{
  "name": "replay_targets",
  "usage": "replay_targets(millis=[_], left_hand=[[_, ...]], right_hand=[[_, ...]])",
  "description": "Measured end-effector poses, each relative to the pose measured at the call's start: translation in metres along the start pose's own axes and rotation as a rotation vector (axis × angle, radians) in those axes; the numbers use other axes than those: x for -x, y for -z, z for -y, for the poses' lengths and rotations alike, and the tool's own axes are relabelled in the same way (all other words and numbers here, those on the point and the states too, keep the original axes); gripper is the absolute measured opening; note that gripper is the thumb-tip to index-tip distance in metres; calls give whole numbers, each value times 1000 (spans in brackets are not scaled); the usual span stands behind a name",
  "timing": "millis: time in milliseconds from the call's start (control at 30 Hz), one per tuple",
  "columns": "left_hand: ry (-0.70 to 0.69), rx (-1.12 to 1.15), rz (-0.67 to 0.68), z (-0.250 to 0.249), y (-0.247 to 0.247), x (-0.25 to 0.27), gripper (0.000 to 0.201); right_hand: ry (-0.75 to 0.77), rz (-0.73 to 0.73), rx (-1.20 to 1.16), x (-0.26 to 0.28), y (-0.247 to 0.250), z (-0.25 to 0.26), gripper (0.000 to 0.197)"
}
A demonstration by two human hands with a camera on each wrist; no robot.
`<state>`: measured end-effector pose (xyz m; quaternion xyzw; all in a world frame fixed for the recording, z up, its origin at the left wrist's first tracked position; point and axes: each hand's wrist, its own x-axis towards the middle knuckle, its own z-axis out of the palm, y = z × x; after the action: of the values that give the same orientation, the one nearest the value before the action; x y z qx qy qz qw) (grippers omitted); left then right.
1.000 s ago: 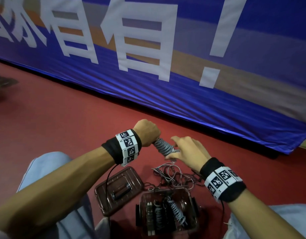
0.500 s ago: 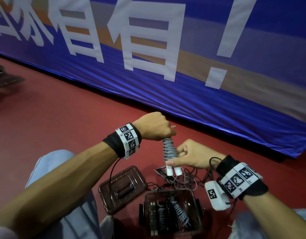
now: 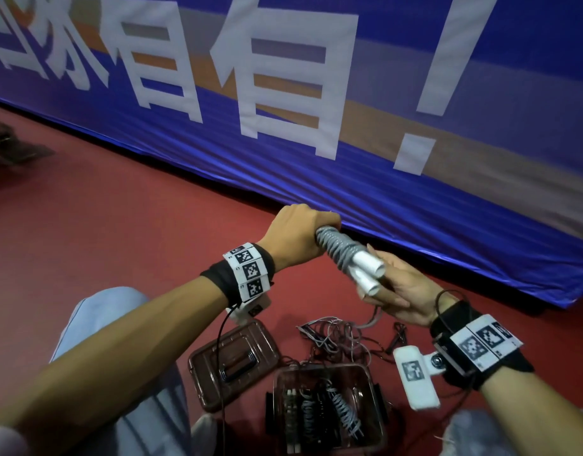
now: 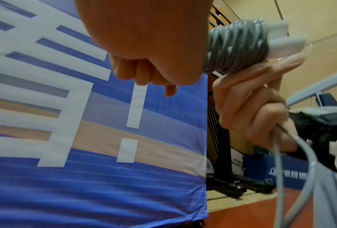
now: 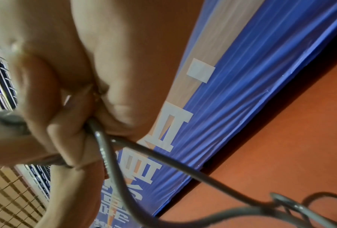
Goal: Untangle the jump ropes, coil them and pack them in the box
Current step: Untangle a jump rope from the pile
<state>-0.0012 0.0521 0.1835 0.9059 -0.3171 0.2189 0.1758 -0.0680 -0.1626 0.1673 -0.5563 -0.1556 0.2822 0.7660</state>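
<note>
Up above the red floor point(image 3: 125, 232), the left hand point(image 3: 295, 233) is gripping the far end of a grey jump rope wound tightly round its two white cylindrical handles point(image 3: 341, 250), with the fingers curled round the coil. The right hand point(image 3: 400, 296) is cupping the bundle from beneath at the white handle ends, and its fingers point(image 4: 247, 98) are closing on the loose grey cord point(image 5: 109, 155) that is trailing down from the palm. Both hands are meeting on the same bundle, which is lying tilted between them. Below, a clear brown plastic box point(image 3: 377, 419) is sitting open on the floor, holding several coiled ropes point(image 3: 344, 414) side by side. Just left of it, the brown box lid point(image 3: 207, 363) is lying flat. Behind the box, a tangle of thin grey and dark cords point(image 3: 336, 334) is spreading across the floor. A blue banner with large white characters point(image 3: 283, 103) is hanging along the back.
</note>
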Motion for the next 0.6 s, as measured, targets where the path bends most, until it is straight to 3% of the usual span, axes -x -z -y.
replay_targets(millis=[67, 167, 333, 500, 600], left_hand=[[153, 44, 51, -5, -1, -1, 10], [365, 107, 142, -7, -8, 0, 3], [568, 152, 238, -12, -22, 7, 10], [643, -27, 425, -13, -37, 15, 20], [650, -104, 529, -12, -46, 19, 28]], right_hand=[[51, -143, -44, -3, -4, 2, 35], [75, -279, -61, -13, -2, 1, 33], [126, -466, -101, -27, -4, -14, 37], [-18, -809, 49, -39, -9, -46, 38], [-164, -864, 95, -40, -18, -56, 32]])
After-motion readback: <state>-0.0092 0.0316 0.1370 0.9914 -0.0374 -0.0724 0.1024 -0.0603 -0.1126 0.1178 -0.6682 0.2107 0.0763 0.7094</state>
